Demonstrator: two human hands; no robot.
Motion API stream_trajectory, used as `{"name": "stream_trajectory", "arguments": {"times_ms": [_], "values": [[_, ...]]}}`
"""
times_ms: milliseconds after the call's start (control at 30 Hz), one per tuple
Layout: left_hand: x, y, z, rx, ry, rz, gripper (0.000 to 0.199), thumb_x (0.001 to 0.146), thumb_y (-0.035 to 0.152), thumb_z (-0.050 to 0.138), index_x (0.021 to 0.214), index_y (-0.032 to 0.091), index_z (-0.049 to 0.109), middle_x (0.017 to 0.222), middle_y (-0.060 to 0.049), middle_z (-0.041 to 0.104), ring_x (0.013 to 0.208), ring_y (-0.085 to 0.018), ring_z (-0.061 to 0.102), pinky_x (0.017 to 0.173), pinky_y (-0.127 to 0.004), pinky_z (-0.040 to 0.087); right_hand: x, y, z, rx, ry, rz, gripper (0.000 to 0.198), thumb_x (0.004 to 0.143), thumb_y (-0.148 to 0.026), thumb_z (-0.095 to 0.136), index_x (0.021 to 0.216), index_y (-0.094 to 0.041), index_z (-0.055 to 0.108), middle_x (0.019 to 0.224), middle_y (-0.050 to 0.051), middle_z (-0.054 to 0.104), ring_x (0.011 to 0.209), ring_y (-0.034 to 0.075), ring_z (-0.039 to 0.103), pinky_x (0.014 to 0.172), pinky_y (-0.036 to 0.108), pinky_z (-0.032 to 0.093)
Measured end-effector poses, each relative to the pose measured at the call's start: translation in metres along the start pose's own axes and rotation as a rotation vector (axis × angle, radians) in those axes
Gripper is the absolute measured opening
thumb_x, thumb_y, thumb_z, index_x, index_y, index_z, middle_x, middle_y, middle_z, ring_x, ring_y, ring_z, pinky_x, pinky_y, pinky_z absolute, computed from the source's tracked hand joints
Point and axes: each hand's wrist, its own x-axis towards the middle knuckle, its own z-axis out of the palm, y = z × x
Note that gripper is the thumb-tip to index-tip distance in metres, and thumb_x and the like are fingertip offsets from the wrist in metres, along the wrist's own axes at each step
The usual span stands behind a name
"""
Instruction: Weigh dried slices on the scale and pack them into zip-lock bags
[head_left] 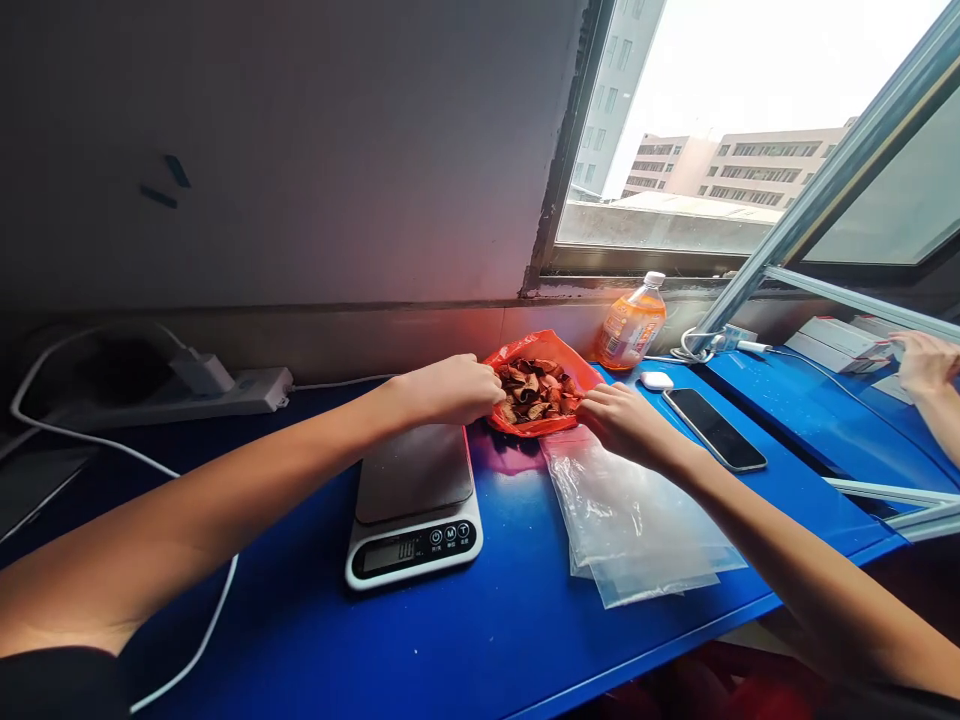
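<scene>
A red plastic bag point(517, 428) hangs open between my two hands, just beyond the scale's right side. Inside it lie many brown, curled dried pieces point(536, 388); their exact kind I cannot tell. My left hand point(461, 388) is closed on the bag's left rim, above the far part of a white kitchen scale point(416, 480). The scale's display appears to read 0.0, and its metal plate is partly covered by my left arm. My right hand point(619, 420) pinches the right rim. Below that hand, several clear plastic bags point(637, 530) lie flat on the blue table point(300, 620).
An orange drink bottle point(634, 325) stands by the wall. A white earphone case point(657, 381) and a phone point(716, 428) lie to the right. On the left are a power strip point(255, 390) and white cable point(217, 620). Another person's hand point(926, 365) is near white boxes point(840, 345) beyond a metal frame point(825, 130).
</scene>
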Motion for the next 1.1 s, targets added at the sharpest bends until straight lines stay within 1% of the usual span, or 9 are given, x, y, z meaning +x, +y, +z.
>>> {"name": "stream_trajectory", "arguments": {"times_ms": [167, 367, 567, 767, 867, 900, 967, 1033, 1100], "values": [[-0.008, -0.014, 0.007, 0.075, 0.004, 0.007, 0.019, 0.076, 0.004, 0.054, 0.067, 0.018, 0.061, 0.080, -0.004, 0.071, 0.076, -0.018, 0.064, 0.061, -0.031, 0.034, 0.001, 0.005, -0.002, 0.027, -0.009, 0.046, 0.023, 0.094, -0.017, 0.047, 0.079, -0.015, 0.064, 0.078, 0.005, 0.067, 0.078, 0.018, 0.058, 0.069, 0.030, 0.034], [-0.016, -0.020, 0.009, 0.134, 0.104, -0.018, 0.016, 0.084, 0.007, 0.050, 0.076, 0.017, 0.061, 0.083, -0.007, 0.071, 0.076, -0.020, 0.063, 0.063, -0.032, 0.036, 0.000, 0.002, -0.004, 0.059, -0.018, 0.099, 0.022, 0.094, -0.018, 0.046, 0.081, -0.014, 0.063, 0.081, 0.008, 0.067, 0.078, 0.018, 0.058, 0.070, 0.029, 0.039], [-0.004, 0.008, 0.007, 0.033, 0.057, -0.127, 0.009, 0.083, 0.022, 0.058, 0.087, 0.018, 0.065, 0.096, -0.007, 0.072, 0.096, -0.023, 0.063, 0.066, -0.031, 0.039, 0.006, -0.004, -0.007, 0.070, -0.050, 0.075, 0.024, 0.094, -0.017, 0.043, 0.078, -0.015, 0.061, 0.078, 0.007, 0.064, 0.075, 0.018, 0.056, 0.068, 0.028, 0.041], [0.009, 0.031, 0.020, 0.004, 0.064, -0.183, 0.018, 0.078, 0.008, 0.055, 0.075, 0.018, 0.069, 0.082, -0.007, 0.074, 0.082, -0.021, 0.066, 0.071, -0.033, 0.043, 0.000, -0.006, -0.015, 0.116, -0.074, 0.084, 0.020, 0.089, -0.010, 0.046, 0.078, -0.016, 0.061, 0.079, 0.008, 0.065, 0.079, 0.018, 0.058, 0.071, 0.029, 0.042], [0.006, 0.036, 0.025, -0.003, 0.082, -0.216, 0.019, 0.078, 0.008, 0.054, 0.078, 0.018, 0.070, 0.084, -0.006, 0.073, 0.083, -0.022, 0.066, 0.067, -0.033, 0.044, 0.000, -0.011, -0.018, 0.255, 0.002, 0.082, 0.005, 0.087, -0.020, 0.056, 0.086, -0.017, 0.060, 0.089, 0.008, 0.066, 0.086, 0.020, 0.060, 0.074, 0.031, 0.045], [0.005, 0.038, 0.024, -0.007, 0.092, -0.226, 0.018, 0.079, 0.010, 0.054, 0.082, 0.019, 0.070, 0.087, -0.006, 0.073, 0.086, -0.022, 0.066, 0.068, -0.033, 0.044, 0.004, -0.013, -0.018, 0.310, 0.044, 0.088, 0.008, 0.086, -0.024, 0.058, 0.090, -0.017, 0.060, 0.092, 0.009, 0.066, 0.088, 0.020, 0.060, 0.076, 0.031, 0.046], [0.003, 0.043, 0.020, -0.015, 0.110, -0.250, 0.016, 0.083, 0.017, 0.054, 0.090, 0.019, 0.069, 0.097, -0.007, 0.072, 0.093, -0.023, 0.064, 0.070, -0.033, 0.045, 0.018, -0.018, -0.017, 0.380, 0.131, 0.168, 0.017, 0.087, -0.031, 0.056, 0.096, -0.017, 0.057, 0.098, 0.009, 0.065, 0.091, 0.020, 0.060, 0.079, 0.032, 0.047], [-0.001, 0.049, 0.012, -0.039, 0.140, -0.303, 0.018, 0.087, 0.023, 0.053, 0.098, 0.018, 0.067, 0.107, -0.009, 0.068, 0.098, -0.024, 0.062, 0.073, -0.033, 0.046, 0.040, -0.024, -0.011, 0.375, 0.181, 0.350, 0.026, 0.088, -0.037, 0.053, 0.103, -0.016, 0.055, 0.103, 0.012, 0.064, 0.094, 0.022, 0.061, 0.080, 0.033, 0.048], [-0.012, 0.053, 0.004, -0.082, 0.190, -0.380, 0.021, 0.089, 0.028, 0.052, 0.102, 0.019, 0.065, 0.112, -0.010, 0.066, 0.102, -0.025, 0.059, 0.077, -0.035, 0.047, 0.062, -0.029, -0.003, 0.355, 0.136, 0.530, 0.039, 0.087, -0.045, 0.052, 0.110, -0.014, 0.052, 0.107, 0.016, 0.064, 0.097, 0.025, 0.061, 0.078, 0.034, 0.048]]}}
